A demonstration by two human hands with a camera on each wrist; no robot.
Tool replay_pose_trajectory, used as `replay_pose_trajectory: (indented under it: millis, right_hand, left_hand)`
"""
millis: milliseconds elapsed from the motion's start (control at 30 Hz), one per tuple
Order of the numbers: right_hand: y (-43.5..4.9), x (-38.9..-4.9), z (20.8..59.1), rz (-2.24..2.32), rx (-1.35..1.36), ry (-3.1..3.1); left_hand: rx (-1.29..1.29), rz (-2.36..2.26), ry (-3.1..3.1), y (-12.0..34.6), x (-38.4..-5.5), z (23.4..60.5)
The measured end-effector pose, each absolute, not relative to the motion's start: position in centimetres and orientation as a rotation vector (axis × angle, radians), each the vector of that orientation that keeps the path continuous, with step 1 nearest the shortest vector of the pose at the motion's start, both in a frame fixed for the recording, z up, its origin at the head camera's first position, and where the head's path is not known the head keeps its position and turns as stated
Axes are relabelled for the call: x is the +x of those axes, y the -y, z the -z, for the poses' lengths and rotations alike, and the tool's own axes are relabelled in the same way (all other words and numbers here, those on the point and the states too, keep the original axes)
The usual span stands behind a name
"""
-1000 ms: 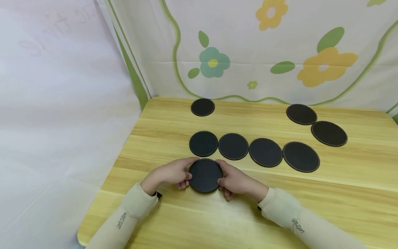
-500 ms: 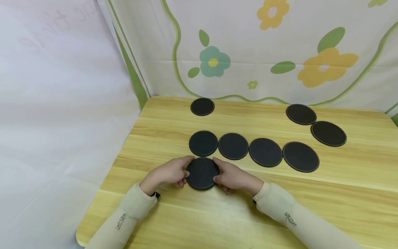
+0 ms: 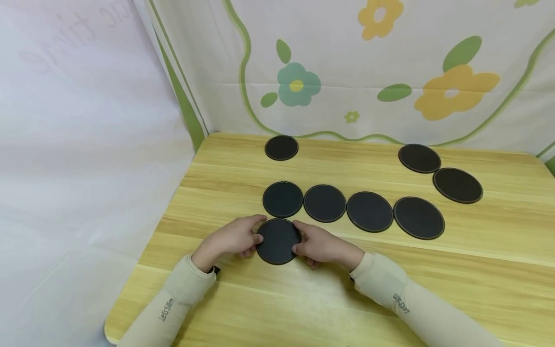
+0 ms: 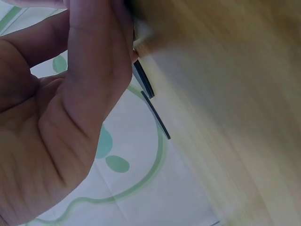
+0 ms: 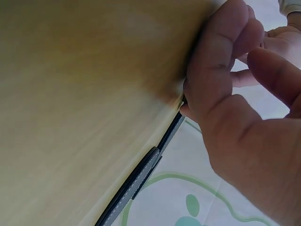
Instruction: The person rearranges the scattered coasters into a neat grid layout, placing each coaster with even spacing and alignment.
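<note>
A round black coaster (image 3: 278, 242) lies on the near side of the row, its far edge close to the leftmost row coaster (image 3: 283, 199). My left hand (image 3: 236, 236) holds its left edge, thumb on top and index finger at the far rim. On the opposite edge my right hand (image 3: 325, 245) grips in the same way. From the left wrist, the left hand (image 4: 89, 89) shows curled fingers low at the table. In the right wrist view the right hand (image 5: 244, 117) is seen from its palm side, and the held coaster is mostly hidden there.
Rightward the row continues with a second coaster (image 3: 324, 203), a third (image 3: 370, 212) and a fourth (image 3: 418, 218), edges nearly touching. One coaster (image 3: 281, 148) lies at the back left. Two more coasters (image 3: 419, 158) sit back right. A flowered cloth (image 3: 338, 58) hangs behind the wooden table (image 3: 490, 260).
Both hands have shifted the held coaster slightly left and away from me, up to the leftmost row coaster. It now looks flat on the table. The other coasters stay put.
</note>
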State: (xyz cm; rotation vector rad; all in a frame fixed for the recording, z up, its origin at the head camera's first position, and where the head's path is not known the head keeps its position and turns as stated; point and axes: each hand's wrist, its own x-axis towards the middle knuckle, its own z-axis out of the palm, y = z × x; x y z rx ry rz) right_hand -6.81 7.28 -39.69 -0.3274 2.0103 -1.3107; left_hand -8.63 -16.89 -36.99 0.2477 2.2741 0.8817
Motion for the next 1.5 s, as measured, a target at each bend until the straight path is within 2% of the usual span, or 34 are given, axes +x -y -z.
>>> replay_pose_trajectory:
  millis: [600, 833, 1033, 1167, 1500]
  right_hand:
    - [-6.9, -7.2, 39.6, 1.315, -0.342, -2.025]
    - [-8.5, -8.4, 38.7, 1.397, -0.375, -1.971]
    - [-10.4, -11.5, 36.5, 1.420, -0.379, -2.017]
    - [-11.4, -14.4, 35.9, 1.376, -0.333, -2.100]
    - [-12.3, -24.1, 36.2, 1.224, -0.203, -2.304]
  left_hand:
    - [0.221, -0.827, -2.310, 17.2, -9.0, 36.7]
    - [0.304, -0.740, -2.402, 17.8, -10.5, 36.3]
    - [0.369, -0.687, -2.496, 17.9, -14.0, 35.8]
    - [0.330, -0.831, -2.490, 17.6, -17.2, 36.1]
    - [0.134, -1.138, -2.623, 16.5, -26.1, 38.0]
